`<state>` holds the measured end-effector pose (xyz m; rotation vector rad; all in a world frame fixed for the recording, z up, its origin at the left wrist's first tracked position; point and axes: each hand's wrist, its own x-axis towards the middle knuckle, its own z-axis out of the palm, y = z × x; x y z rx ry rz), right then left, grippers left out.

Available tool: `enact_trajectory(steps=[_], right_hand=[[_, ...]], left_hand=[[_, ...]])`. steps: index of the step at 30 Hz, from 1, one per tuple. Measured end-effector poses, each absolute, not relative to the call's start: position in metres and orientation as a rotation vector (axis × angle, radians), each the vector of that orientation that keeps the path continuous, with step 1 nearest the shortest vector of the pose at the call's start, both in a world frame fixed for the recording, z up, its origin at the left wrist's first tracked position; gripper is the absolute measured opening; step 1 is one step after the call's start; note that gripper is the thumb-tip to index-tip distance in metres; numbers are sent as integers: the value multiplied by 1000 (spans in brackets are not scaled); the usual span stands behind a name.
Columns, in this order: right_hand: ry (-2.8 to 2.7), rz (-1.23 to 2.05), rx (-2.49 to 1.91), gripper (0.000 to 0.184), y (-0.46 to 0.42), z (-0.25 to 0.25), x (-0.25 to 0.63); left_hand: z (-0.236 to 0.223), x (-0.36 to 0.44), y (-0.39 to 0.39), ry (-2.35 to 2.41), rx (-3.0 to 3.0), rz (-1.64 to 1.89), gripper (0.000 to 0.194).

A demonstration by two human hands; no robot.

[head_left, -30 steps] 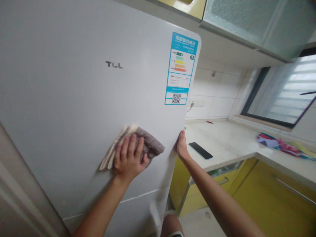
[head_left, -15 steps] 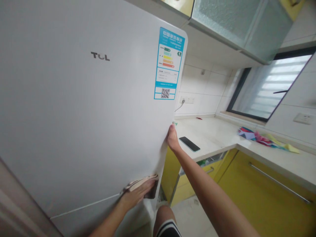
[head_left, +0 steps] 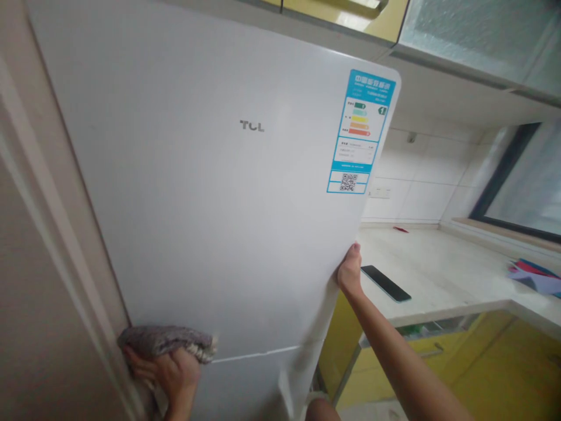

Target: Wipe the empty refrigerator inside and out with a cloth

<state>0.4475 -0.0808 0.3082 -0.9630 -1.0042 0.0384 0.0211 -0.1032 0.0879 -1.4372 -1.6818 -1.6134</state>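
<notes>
A white refrigerator (head_left: 219, 222) with a TCL mark fills the middle of the view. My left hand (head_left: 173, 374) grips a folded grey-brown cloth (head_left: 164, 340), pressed against the door near its left edge, just above the seam between the doors. At the right edge of the upper door, my right hand (head_left: 350, 272) holds on with its thumb pointing up; most of its fingers are hidden by the door. A blue energy label (head_left: 362, 131) is stuck to the door's upper right corner.
A phone (head_left: 385, 283) lies on the white countertop (head_left: 442, 257), right of my right hand. Colourful cloths or papers (head_left: 534, 276) lie farther right. Yellow cabinets (head_left: 438, 368) stand below, with wall cabinets (head_left: 346, 17) above. A brownish wall or frame (head_left: 48, 234) borders the refrigerator's left side.
My left hand has slid the cloth along the seam from the right side of the door to its left edge. The view has turned left; my right hand stays on the door's edge.
</notes>
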Motion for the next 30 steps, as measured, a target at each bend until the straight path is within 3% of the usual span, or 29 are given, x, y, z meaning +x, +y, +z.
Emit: enact_trajectory(steps=[5,10,14,16,20,23,25,27,30], right_hand=[[-959,32,-976,89,-85,312,443],[-926,40,-1001,91,-87,314,440],[-907,63,-1005,90,-85,311,442],[-921,76,-994,89,-83,308,444],[-951,70,-961,83,-81,306,445],[-961,78,-965,82,-82,308,446],[-973,85,-964,84,-83,309,445],[-977,98,-950,84,-83,311,445],[-967,99,-941,86,-82,311,445]], left_hand=[[183,36,-85,-1720,-1185,-1782,105],[345,25,-80,-1570,-1175,-1747,94],[484,16,-67,-1486,-1237,-1688,91],[547,15,-61,-1462,-1249,-1724,101],[636,18,-64,-1283,-1408,-1654,99],[652,22,-72,-1171,-1498,-1520,92],[632,27,-75,-1100,-1535,-1464,89],[584,32,-76,-1061,-1537,-1415,91],[456,35,-80,-1101,-1593,-1355,94]])
